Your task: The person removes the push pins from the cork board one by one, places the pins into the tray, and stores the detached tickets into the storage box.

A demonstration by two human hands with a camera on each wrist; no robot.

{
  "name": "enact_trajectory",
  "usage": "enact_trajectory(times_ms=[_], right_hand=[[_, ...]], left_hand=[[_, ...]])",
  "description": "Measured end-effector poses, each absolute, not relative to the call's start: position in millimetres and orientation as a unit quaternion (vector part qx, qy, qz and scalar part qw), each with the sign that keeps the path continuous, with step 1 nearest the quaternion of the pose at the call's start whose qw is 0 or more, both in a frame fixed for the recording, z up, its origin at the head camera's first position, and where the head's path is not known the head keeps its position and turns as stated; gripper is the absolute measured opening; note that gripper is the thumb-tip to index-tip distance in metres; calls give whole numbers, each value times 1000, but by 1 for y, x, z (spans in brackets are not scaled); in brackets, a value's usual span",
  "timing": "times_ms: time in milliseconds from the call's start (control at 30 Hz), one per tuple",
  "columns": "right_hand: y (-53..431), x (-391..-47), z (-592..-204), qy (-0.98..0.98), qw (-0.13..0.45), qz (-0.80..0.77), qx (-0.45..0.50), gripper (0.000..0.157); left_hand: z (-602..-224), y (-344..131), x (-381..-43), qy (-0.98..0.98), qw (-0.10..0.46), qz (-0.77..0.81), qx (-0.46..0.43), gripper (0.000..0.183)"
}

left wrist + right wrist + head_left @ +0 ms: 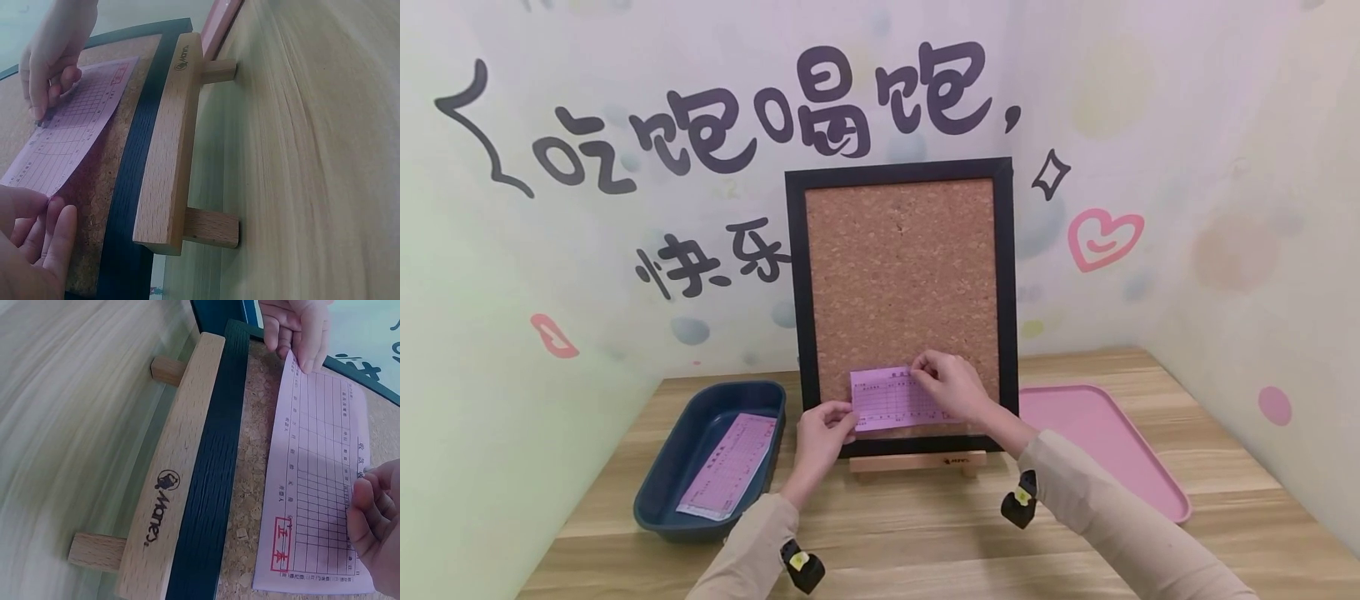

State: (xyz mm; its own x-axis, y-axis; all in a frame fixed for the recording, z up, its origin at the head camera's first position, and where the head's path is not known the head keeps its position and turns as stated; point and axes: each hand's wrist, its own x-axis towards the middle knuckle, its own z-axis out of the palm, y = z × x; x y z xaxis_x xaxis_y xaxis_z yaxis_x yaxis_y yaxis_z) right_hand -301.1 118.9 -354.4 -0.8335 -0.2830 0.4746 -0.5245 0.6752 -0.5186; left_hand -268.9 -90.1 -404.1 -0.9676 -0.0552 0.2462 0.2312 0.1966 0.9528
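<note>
A pink printed slip lies flat against the lower part of a black-framed cork board. The board stands on a wooden easel. My left hand pinches the slip's lower left corner. My right hand has curled fingers on the slip's top edge near its middle, with the fingertips pressed to the paper. A small dark spot shows under them, too small to identify. In the right wrist view the slip spans from the left hand to the right hand.
A dark blue tray at the left holds another pink slip. A flat pink tray lies to the right of the board. Decorated walls close in on the left, back and right. Bare wooden table lies in front.
</note>
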Motion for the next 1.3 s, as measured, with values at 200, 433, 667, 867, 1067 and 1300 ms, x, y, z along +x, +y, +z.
enact_trajectory(times_ms=[200, 433, 667, 867, 1067, 1300], right_hand=[[121, -299, -353, -891, 166, 357, 226, 8], [124, -292, -346, -890, 153, 369, 222, 8], [130, -285, -338, -890, 157, 362, 229, 8], [143, -282, -336, -888, 188, 346, 239, 6], [167, -280, -335, -884, 218, 330, 250, 5], [204, -270, -335, -890, 195, 343, 229, 6]], left_hand=[[-401, -93, -265, -759, 113, -638, -62, 13], [-395, -98, -261, -765, 121, -630, -51, 12], [-388, -108, -259, -760, 130, -635, -43, 12], [-380, -122, -256, -758, 139, -636, -39, 14], [-369, -141, -247, -773, 153, -615, -16, 16], [-359, -178, -233, -805, 166, -569, 12, 18]])
